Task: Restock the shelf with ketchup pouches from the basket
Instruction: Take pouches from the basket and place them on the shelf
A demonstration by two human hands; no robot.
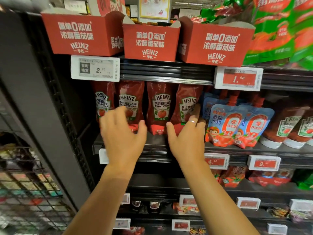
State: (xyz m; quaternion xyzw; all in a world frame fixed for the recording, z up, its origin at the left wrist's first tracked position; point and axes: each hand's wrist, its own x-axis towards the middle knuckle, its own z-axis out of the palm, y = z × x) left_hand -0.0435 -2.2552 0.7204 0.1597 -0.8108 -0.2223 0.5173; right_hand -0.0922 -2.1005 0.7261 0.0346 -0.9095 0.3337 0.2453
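Head view: both hands' fingers spread, holding nothing, at ketchup pouches (160, 107) on black shelf (155, 141).

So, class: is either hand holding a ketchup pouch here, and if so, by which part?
Neither clearly holds one. The left hand is spread open before the red pouches. The right hand touches the rightmost pouch at its right side edge; no closed grip shows.

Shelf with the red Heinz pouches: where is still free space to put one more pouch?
Bare shelf shows only along the front edge, before the Heinz pouches, between the left hand and right hand. The row is crowded: four pouches tight together, blue pouches directly right.
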